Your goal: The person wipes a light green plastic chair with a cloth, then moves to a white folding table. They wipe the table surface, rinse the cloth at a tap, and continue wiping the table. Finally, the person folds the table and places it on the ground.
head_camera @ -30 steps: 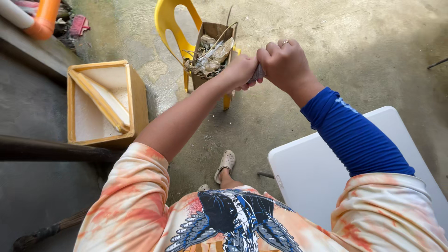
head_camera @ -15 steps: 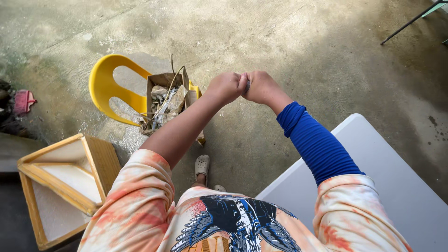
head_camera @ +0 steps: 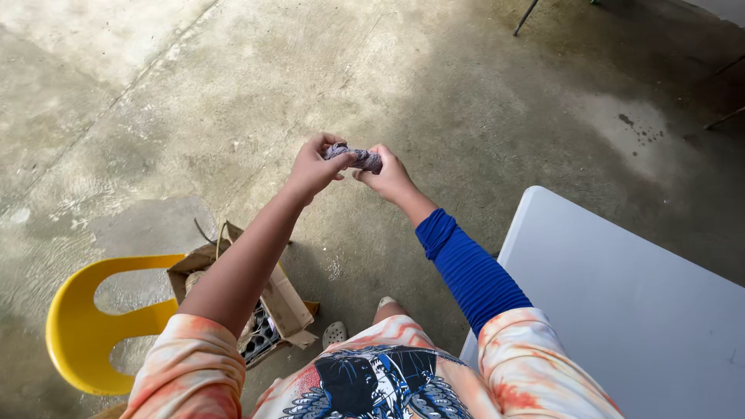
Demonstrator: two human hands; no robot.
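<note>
Both arms reach forward over a stained concrete floor (head_camera: 233, 93), and the two hands meet around a small grey-purple wad of cloth-like material (head_camera: 358, 158) held in the air well above the ground. The left hand (head_camera: 314, 165) has its grip pinched shut on the wad's left end, thumb below and fingertips curled over the top; the right hand (head_camera: 388, 174) has its grip clamped on the right end, with the fingers folded around it. The wad stretches between the two hands, so that only its middle shows, and what exactly it is made of cannot be told. The right forearm wears a ribbed blue sleeve (head_camera: 469, 271); the left forearm is bare. Low on the left, a yellow plastic chair (head_camera: 85, 326) carries an open brown cardboard box (head_camera: 283, 299), which is partly hidden behind the left arm; inside it lie pale tangled scraps and something with a dark and white checked pattern, with a few thin strands sticking up over its rim. At the right stands a white bench (head_camera: 636, 310), just beside the person. A pale shoe (head_camera: 335, 334) shows on the floor between the box and the bench.
</note>
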